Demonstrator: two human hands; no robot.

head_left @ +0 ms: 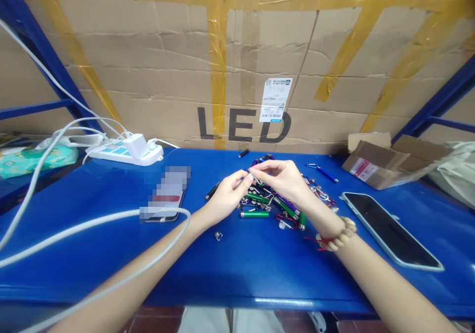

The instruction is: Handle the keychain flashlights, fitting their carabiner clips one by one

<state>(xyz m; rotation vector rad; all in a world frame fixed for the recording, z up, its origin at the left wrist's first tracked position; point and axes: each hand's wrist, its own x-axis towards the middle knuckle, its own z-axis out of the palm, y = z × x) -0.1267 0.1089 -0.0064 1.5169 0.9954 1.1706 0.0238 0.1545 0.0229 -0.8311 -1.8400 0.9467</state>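
My left hand point(232, 192) and my right hand point(280, 177) meet fingertip to fingertip above a pile of small metal parts. Both are closed in a pinch; whatever sits between the fingers is too small and covered to make out. Beneath them lie green metal tubes point(254, 214), shiny clips and a red carabiner clip point(286, 221), with purple and black pieces among them. A beaded bracelet point(343, 234) circles my right wrist. Nearer to me, a small silver part point(218, 235) rests alone on the blue table point(237, 273).
A phone point(391, 231) lies at right, another phone point(166, 194) at left. A white cable point(111, 219) loops over my left forearm from near a power strip point(128, 152). Behind stand a large cardboard box point(166, 75) and a small open box point(389, 162). A blue pen-like tube point(326, 173) lies back right.
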